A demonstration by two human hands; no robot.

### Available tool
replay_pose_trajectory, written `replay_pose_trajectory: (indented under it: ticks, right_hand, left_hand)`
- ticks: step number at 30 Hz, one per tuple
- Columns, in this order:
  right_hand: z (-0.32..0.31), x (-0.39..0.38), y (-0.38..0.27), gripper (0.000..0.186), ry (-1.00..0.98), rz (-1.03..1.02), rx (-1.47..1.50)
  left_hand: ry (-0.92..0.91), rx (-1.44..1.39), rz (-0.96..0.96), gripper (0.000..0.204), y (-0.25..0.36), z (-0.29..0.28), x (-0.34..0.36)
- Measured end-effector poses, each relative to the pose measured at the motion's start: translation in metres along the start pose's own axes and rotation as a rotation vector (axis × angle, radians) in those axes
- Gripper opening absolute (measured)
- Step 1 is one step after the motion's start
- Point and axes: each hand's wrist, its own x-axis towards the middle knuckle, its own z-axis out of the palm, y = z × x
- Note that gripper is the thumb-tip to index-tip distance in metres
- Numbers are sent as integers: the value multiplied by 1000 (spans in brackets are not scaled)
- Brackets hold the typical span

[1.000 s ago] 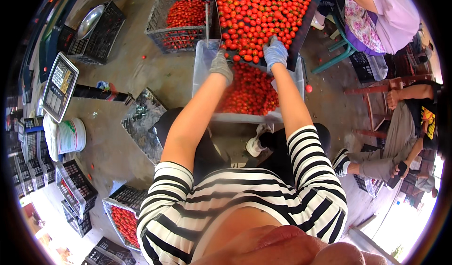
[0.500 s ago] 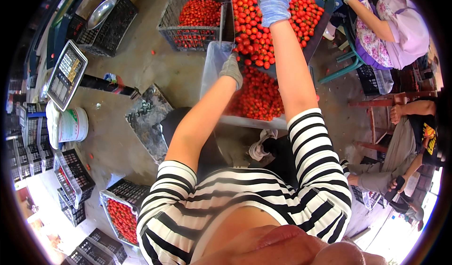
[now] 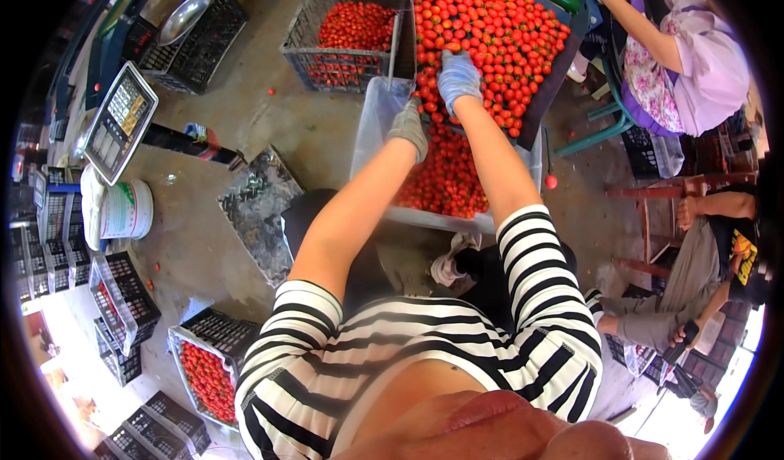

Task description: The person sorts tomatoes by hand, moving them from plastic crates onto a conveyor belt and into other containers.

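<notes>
Small red cherry tomatoes cover a dark sloping tray. My right hand, in a blue knit glove, rests on the tomatoes near the tray's lower end. Its fingers bend down among them, partly hidden, and it appears open. At the tray's lower left corner my left hand, in a grey-green glove, is closed on the tray edge, with its fingertips partly hidden. Under the tray end, between my arms, stands a crate lined with clear plastic. More cherry tomatoes lie inside it.
Left of the tray is a black crate partly filled with tomatoes. A floor scale with a display stands left, beside a white bucket. Another tomato crate is lower left. A person in pink and a seated person are right.
My right hand has come back toward me from the far part of the tray to its lower end. My left hand stays at the tray corner. The view has shifted slightly.
</notes>
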Motion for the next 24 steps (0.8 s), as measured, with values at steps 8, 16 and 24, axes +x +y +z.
replay_pose_trajectory:
  ticks: [8,16,24]
  right_hand:
    - [9,-1,11,32,121,151,81]
    - [-133,15,-54,19,895,-448,885]
    - [-48,6,6,30,366,-212,479]
  left_hand:
    - [-78,34,-10,27,1,11,-18]
    - [-75,40,9,22,-7,9,-15]
    - [-131,-7,-29,23,6,21,-44]
